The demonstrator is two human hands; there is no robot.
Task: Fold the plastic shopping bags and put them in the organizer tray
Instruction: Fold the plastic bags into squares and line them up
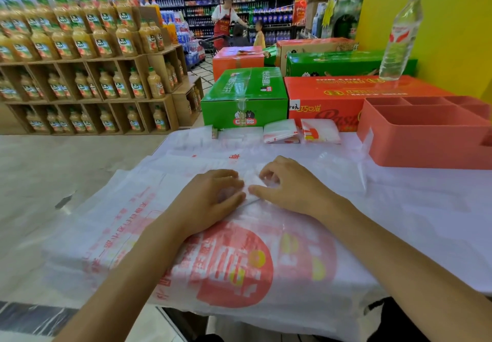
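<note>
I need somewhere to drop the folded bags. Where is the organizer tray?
In the head view the coral organizer tray sits at the table's far right, in front of the orange carton, right of the folded bags.

White red-printed bags (239, 248); coral organizer tray (415, 139); green box (243, 96)

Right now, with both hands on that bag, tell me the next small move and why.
Probably fold the pinched strip over once more toward the printed end and press it flat. The left hand and right hand meet on a narrow fold of the plastic bag, most of which is spread out unfolded. Two folded bags lie by the organizer tray, which looks empty.
</note>
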